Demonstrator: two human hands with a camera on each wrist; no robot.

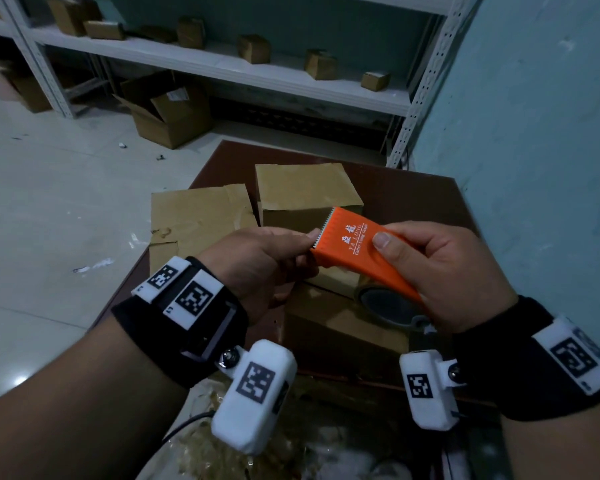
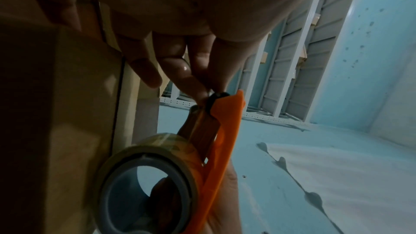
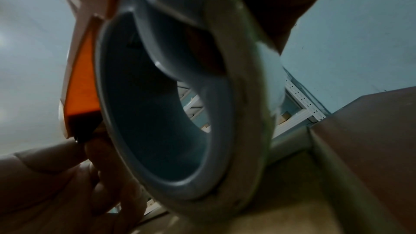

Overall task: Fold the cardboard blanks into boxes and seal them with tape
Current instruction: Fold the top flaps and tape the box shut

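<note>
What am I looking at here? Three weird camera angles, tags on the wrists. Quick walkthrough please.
No robot here: a person works with bare hands. The wristbands carry printed markers and a small white camera each.

The big picture comes from a camera on the person's head, looking down. The other two come from the wrist cameras, looking along each hand, so everything there appears close and distorted.

The right hand grips an orange tape dispenser with a roll of clear tape in it. The left hand pinches at the dispenser's toothed end, apparently the free end of the tape.

Below the hands is a dark brown table. On it stand a folded cardboard box, a flat cardboard blank beside it, and another box right under the hands. Behind are white shelves with more small boxes.
</note>
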